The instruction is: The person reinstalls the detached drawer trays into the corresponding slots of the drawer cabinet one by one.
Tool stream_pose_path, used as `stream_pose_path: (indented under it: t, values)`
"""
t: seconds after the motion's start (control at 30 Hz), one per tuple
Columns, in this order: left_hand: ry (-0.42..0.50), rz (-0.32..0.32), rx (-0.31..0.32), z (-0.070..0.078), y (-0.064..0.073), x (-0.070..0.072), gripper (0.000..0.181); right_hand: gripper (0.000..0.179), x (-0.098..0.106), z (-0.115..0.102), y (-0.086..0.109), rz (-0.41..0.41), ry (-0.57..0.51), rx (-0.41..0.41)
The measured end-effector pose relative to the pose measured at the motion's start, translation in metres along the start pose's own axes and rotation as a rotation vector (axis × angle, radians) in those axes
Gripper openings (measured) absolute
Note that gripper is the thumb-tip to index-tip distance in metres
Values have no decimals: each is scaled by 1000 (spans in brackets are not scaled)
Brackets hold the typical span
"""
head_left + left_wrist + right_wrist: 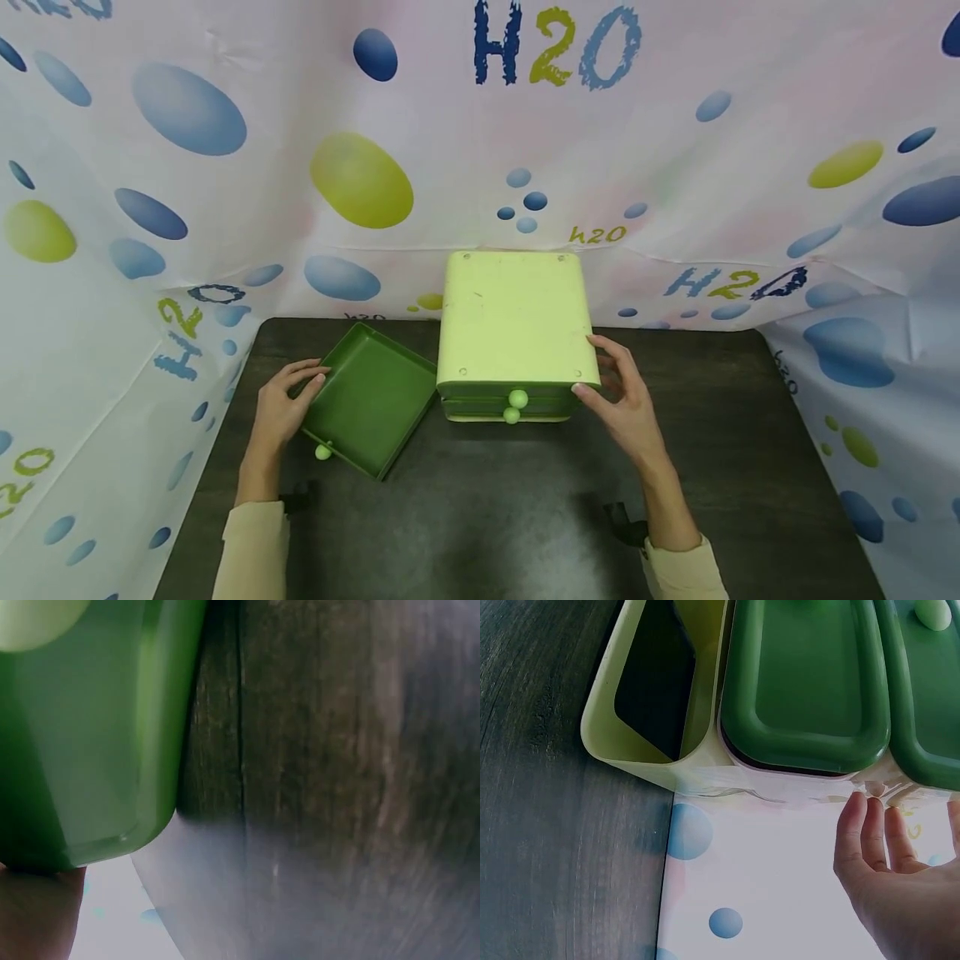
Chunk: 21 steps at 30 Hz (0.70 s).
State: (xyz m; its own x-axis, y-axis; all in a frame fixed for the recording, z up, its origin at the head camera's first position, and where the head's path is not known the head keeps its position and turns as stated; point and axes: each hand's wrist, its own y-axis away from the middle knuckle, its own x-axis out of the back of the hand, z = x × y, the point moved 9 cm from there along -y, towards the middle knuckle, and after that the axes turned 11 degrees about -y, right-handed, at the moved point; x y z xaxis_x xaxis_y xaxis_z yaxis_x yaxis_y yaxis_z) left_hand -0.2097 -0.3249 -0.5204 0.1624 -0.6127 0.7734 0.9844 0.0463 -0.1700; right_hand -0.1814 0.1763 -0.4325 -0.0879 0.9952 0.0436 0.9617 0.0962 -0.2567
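Note:
A green drawer [371,396] with a pale knob lies on the dark table, left of the pale yellow-green drawer cabinet [517,321]. My left hand [281,408] pinches the drawer's left wall. In the left wrist view the drawer front [90,750] appears close up, with a finger [37,911] against its edge. My right hand [626,404] touches the cabinet's right side with lightly bent fingers, thumb at the front corner. Two green drawers [810,682] sit inside the cabinet. Its lowest compartment [604,739] gapes open in the right wrist view.
The dark wood-grain table [487,517] extends in front of the cabinet and to both sides. A white sheet [465,142] with blue and green spots hangs behind and beside it. Dark straps [626,525] sit at both wrists.

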Motion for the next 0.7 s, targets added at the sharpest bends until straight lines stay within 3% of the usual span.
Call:
stream_pose_path:
  t: [0.23, 0.7]
  values:
    - [-80, -132, 79, -11, 0, -9, 41, 71, -1, 0, 2, -14, -5, 22]
    - [-104, -253, 148, -14, 1, -12, 53, 72, -2, -3, 1, -12, -20, 54]
